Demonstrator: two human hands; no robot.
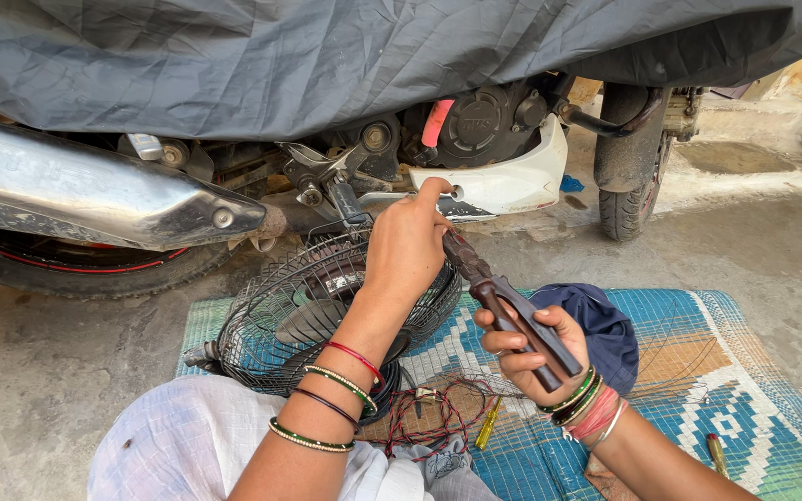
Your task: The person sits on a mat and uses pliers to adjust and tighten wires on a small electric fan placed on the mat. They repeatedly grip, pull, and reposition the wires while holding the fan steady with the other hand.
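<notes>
My right hand [533, 341] grips the dark handles of a pair of rusty brown pliers [503, 299], whose jaws point up and left toward my left hand. My left hand [407, 243] rests on the top rim of a small wire-caged table fan [313, 311], fingers curled at the pliers' jaws; what they pinch is hidden. The fan lies tilted on a blue and white woven mat [726, 390]. Red and black wires [429, 417] trail from the fan across the mat near my lap.
A covered motorcycle [327, 65] stands just behind the fan, with its chrome exhaust [95, 190] at left and front wheel [633, 167] at right. A yellow-handled screwdriver [487, 424], a second small tool [717, 455] and a dark blue cloth [596, 320] lie on the mat.
</notes>
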